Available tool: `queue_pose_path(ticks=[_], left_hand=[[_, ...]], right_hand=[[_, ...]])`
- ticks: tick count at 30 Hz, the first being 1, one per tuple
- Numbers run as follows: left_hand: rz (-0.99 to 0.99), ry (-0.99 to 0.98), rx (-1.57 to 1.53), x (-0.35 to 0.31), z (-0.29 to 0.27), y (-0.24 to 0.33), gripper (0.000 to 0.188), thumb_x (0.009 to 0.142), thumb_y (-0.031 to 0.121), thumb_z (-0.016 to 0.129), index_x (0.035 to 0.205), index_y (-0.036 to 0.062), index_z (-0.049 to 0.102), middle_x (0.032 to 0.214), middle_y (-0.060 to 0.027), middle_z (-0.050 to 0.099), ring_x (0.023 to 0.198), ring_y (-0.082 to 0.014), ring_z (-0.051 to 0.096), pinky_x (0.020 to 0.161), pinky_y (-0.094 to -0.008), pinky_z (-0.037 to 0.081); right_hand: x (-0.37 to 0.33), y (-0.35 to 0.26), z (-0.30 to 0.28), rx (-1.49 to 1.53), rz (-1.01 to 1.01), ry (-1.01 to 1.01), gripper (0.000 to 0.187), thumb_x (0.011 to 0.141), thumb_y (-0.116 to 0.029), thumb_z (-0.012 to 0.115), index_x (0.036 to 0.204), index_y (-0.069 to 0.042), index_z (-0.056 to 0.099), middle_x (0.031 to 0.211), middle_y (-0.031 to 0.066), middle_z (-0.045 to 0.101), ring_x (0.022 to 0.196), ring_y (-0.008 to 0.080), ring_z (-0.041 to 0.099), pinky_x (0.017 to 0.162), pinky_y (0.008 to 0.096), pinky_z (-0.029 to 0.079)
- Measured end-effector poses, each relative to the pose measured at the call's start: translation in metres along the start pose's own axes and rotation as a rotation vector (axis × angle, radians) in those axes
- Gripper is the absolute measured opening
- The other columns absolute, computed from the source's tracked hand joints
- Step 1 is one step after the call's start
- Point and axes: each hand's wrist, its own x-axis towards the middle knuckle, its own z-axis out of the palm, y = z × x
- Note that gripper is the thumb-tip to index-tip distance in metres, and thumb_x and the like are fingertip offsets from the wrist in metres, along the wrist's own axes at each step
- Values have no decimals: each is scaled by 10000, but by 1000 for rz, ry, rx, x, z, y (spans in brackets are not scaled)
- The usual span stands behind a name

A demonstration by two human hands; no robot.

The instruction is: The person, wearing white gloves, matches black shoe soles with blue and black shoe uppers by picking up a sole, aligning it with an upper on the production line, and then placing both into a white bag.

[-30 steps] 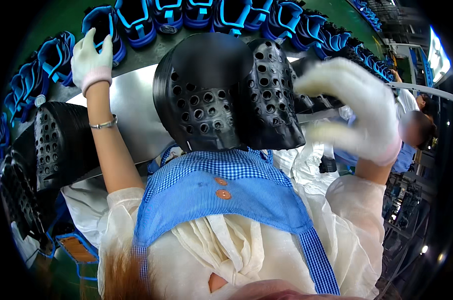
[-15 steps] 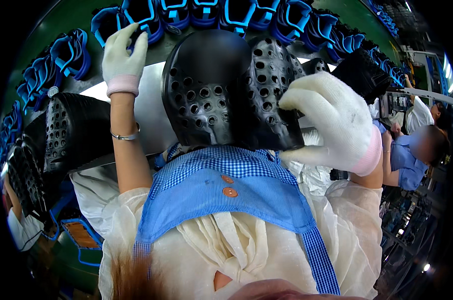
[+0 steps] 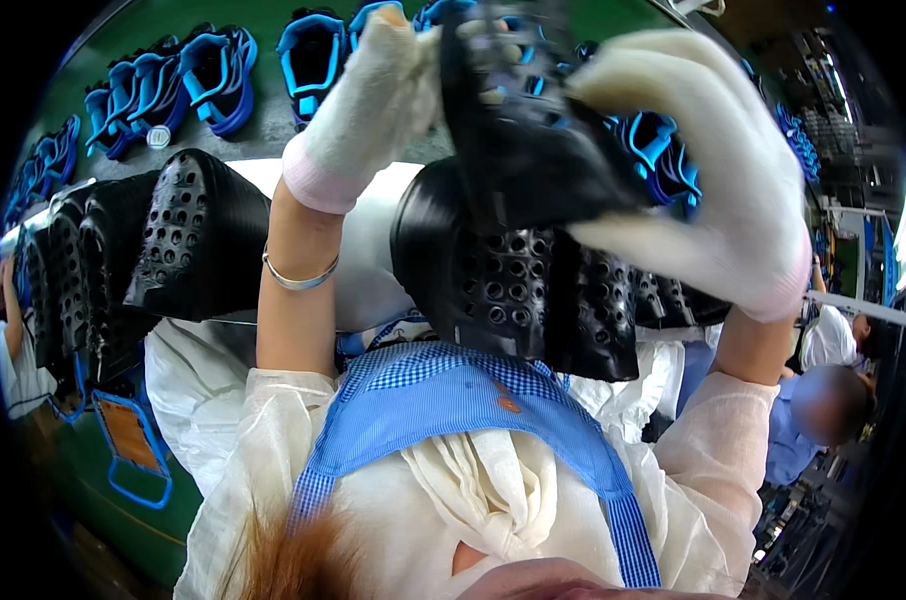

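A black piece with rows of round holes (image 3: 533, 165), rubber-like in look, is raised in front of me, tilted and partly blurred. My left hand (image 3: 373, 105), in a white knit glove with a pink cuff, holds its left edge; some fingers are hidden behind it. At its right side, my right hand (image 3: 723, 160), gloved likewise, grips it between the fingers and a blurred thumb. Below it, close to my apron, lie more black pieces of the same kind (image 3: 503, 290), side by side and overlapping.
Blue-and-black shoes (image 3: 218, 80) stand in rows along the far side of the green-edged table. Further black perforated pieces (image 3: 178, 225) stand at the left. A blue-framed stool (image 3: 133, 445) is at the lower left. At the right edge sits a person in blue (image 3: 798, 430).
The right hand has lifted a black perforated piece upward from the others. My left hand, earlier raised empty near the shoes, has come right and taken hold of it. The view has shifted.
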Motion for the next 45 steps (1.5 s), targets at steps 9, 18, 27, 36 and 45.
queue_pose_path(ticks=[9,18,27,36,45], left_hand=[[3,199,-384,-7,-23,-39,536,964,446,494,1305,34,461,1215,-119,572,1109,-228,584,985,-388,485],[65,510,-370,2,-38,-67,281,880,211,690,1090,67,571,1007,-28,622,945,-143,601,849,-313,498],[-67,648,-200,-1,-59,-57,354,895,326,661,1076,27,603,992,-21,614,878,-127,609,771,-302,514],[222,789,1235,-6,-106,-95,332,781,203,686,1092,101,634,1150,-105,574,991,-306,583,854,-387,494],[190,822,1229,7,-110,-96,177,800,121,657,964,62,626,1005,-110,611,927,-320,593,808,-393,482]], right_hand=[[29,37,83,304,244,-74,517,747,-400,727,1089,-30,610,951,156,610,833,304,627,724,389,509],[52,48,111,196,518,-381,450,760,-412,671,856,22,594,733,188,623,680,332,638,642,398,525],[74,71,143,298,584,-334,433,787,-430,596,832,-5,661,653,158,623,638,290,641,645,367,511],[138,126,143,326,743,-642,555,792,-517,596,886,26,669,561,52,509,436,155,517,429,285,461],[197,142,171,128,716,-753,551,752,-497,610,796,52,650,677,93,565,533,220,547,536,332,512]])
